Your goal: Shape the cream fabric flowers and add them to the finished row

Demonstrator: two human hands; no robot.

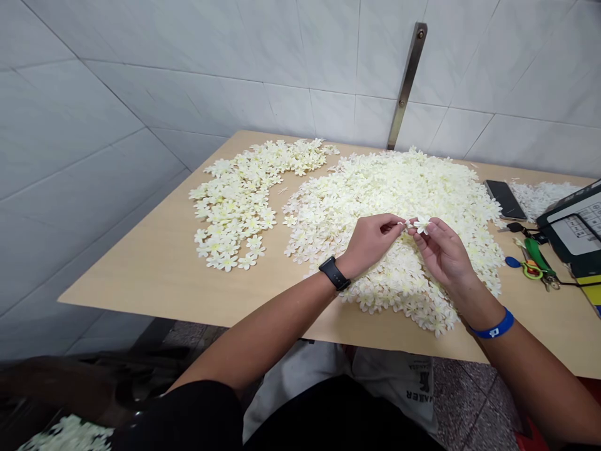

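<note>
Over a large heap of white artificial flowers (323,207), both my hands meet at fingertip height. Between the thumb and fingers of my right hand (444,250) is a single white artificial flower (422,225), its petals facing up. My left hand (373,241), with a black watch on the wrist, is closed in a pinch just left of that flower. A small pale piece shows at its fingertips, too small to name. To the left, a curved band of separate flowers (235,207) lies on the tan table (145,275).
Right of the heap lie a phone (505,200), small white pieces (544,195), keys with a green holder (539,257) and a dark box (575,225). Tiled wall (282,50) with a metal bar (407,88) borders the table. More flowers (70,433) sit low at the left.
</note>
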